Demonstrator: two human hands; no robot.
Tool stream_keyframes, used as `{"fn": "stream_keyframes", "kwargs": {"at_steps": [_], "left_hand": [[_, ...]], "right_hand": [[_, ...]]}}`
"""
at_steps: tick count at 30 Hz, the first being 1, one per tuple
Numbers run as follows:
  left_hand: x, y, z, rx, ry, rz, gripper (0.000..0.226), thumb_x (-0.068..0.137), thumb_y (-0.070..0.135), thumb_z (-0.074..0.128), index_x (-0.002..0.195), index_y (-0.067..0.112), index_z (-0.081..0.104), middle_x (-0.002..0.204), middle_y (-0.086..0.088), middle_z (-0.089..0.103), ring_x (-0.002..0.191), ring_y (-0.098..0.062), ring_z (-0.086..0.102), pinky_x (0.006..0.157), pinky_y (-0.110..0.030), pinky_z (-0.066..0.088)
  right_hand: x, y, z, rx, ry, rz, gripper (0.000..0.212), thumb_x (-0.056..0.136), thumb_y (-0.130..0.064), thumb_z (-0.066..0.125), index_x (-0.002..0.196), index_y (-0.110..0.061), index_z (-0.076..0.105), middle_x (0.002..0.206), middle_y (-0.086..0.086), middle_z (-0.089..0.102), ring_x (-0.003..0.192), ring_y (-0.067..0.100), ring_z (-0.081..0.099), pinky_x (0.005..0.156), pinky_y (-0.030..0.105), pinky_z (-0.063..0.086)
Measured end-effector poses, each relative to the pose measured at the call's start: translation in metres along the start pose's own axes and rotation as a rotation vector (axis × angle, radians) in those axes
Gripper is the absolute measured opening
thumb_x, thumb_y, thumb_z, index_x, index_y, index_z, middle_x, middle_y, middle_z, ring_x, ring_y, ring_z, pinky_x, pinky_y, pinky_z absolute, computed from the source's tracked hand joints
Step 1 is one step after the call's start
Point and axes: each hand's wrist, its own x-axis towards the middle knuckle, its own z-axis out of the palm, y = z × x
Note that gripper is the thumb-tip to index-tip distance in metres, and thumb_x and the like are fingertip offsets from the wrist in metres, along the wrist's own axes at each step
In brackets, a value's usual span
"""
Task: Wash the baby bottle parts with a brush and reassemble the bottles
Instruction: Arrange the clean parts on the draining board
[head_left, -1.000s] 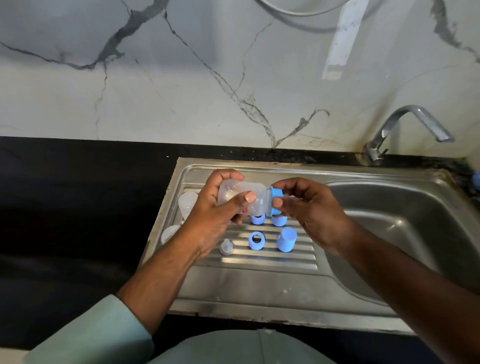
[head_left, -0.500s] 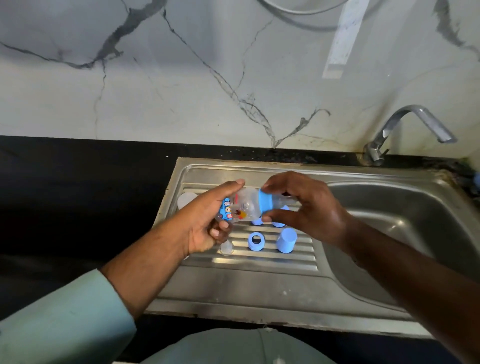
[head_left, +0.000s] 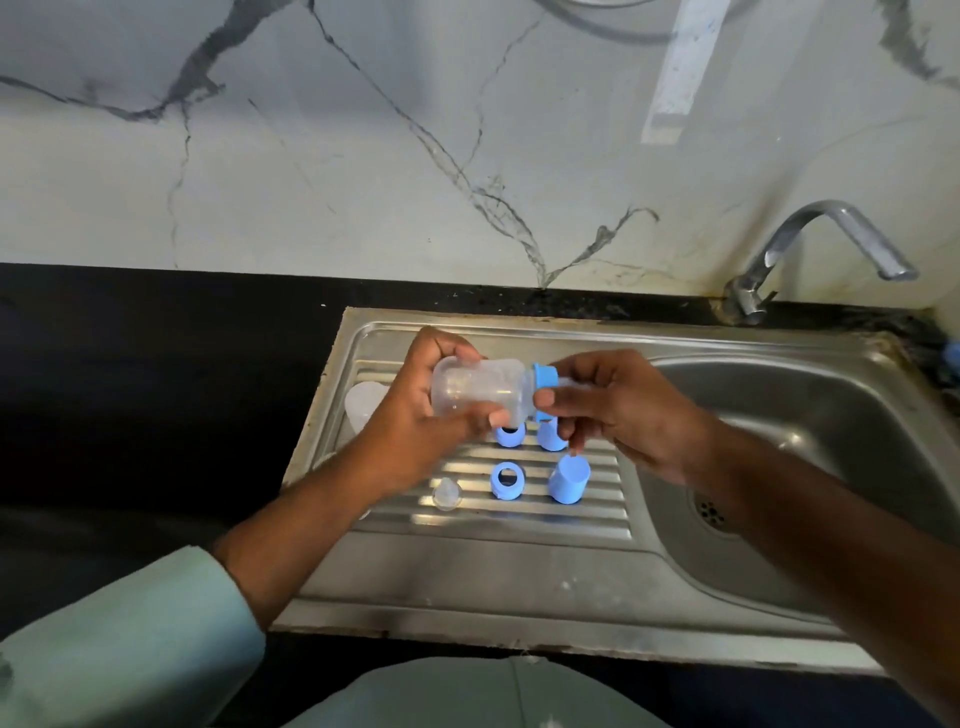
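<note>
Here, at the 9 o'clock edge of the ribbed steel drainboard (head_left: 519, 566), a clear bottle body (head_left: 363, 408) lies partly hidden behind the left wrist. The left hand (head_left: 415, 436) is wrapped around a clear baby bottle (head_left: 478, 392), held on its side above the drainboard, base toward 9 o'clock and neck toward 3 o'clock. At the neck sits a blue screw ring (head_left: 544, 375), pinched between the thumb and fingers of the right hand (head_left: 618, 410), which is closed on it.

Below the bottle, toward 6 o'clock, the loose parts rest on the ribs: a clear silicone nipple (head_left: 448, 493) at 7 o'clock of the group, a blue ring (head_left: 508, 479) lying flat at 6 o'clock, and a blue cap (head_left: 569, 479) just beside it at 5 o'clock. Two more blue pieces (head_left: 550, 439) sit right under the hands, half covered.

The sink basin (head_left: 831, 415) lies at 3 o'clock, with the tap (head_left: 821, 244) at 1 o'clock.
</note>
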Motion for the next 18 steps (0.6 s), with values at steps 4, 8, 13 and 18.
{"fn": "stream_keyframes", "kwargs": {"at_steps": [4, 8, 13, 18], "left_hand": [[0.01, 0.001, -0.019, 0.433, -0.255, 0.064, 0.062, 0.071, 0.026, 0.085, 0.119, 0.032, 0.046, 0.117, 0.012, 0.056, 0.109, -0.009, 0.058, 0.085, -0.034, 0.055], [0.036, 0.005, -0.023, 0.744, -0.583, -0.132, 0.072, 0.064, 0.03, 0.09, 0.126, 0.034, 0.054, 0.112, 0.014, 0.066, 0.101, -0.007, 0.062, 0.089, -0.039, 0.054], [0.031, -0.01, -0.008, 0.646, -0.324, -0.05, 0.047, 0.058, 0.021, 0.088, 0.096, 0.033, 0.062, 0.084, 0.016, 0.068, 0.077, -0.005, 0.065, 0.071, -0.034, 0.056], [0.022, -0.044, 0.025, 0.78, 0.307, 0.114, 0.053, 0.064, 0.028, 0.087, 0.108, 0.025, 0.056, 0.096, 0.004, 0.064, 0.085, -0.018, 0.06, 0.07, -0.036, 0.05]], "right_hand": [[-0.004, 0.011, -0.008, -0.608, 0.082, -0.364, 0.041, 0.074, -0.026, 0.08, 0.111, -0.012, 0.068, 0.091, -0.002, 0.07, 0.074, 0.005, 0.063, 0.069, 0.022, 0.051], [0.004, 0.012, -0.012, -1.058, -0.004, -0.882, 0.051, 0.084, -0.041, 0.066, 0.118, -0.004, 0.063, 0.093, 0.005, 0.066, 0.08, 0.017, 0.06, 0.072, 0.027, 0.05], [0.01, 0.005, -0.003, -1.132, 0.082, -0.943, 0.048, 0.086, -0.041, 0.059, 0.114, -0.002, 0.063, 0.086, 0.007, 0.067, 0.069, 0.025, 0.062, 0.061, 0.031, 0.053], [0.015, 0.001, 0.007, -0.958, 0.245, -0.636, 0.045, 0.081, -0.043, 0.065, 0.114, -0.012, 0.065, 0.084, 0.002, 0.067, 0.07, 0.019, 0.061, 0.066, 0.028, 0.05]]}}
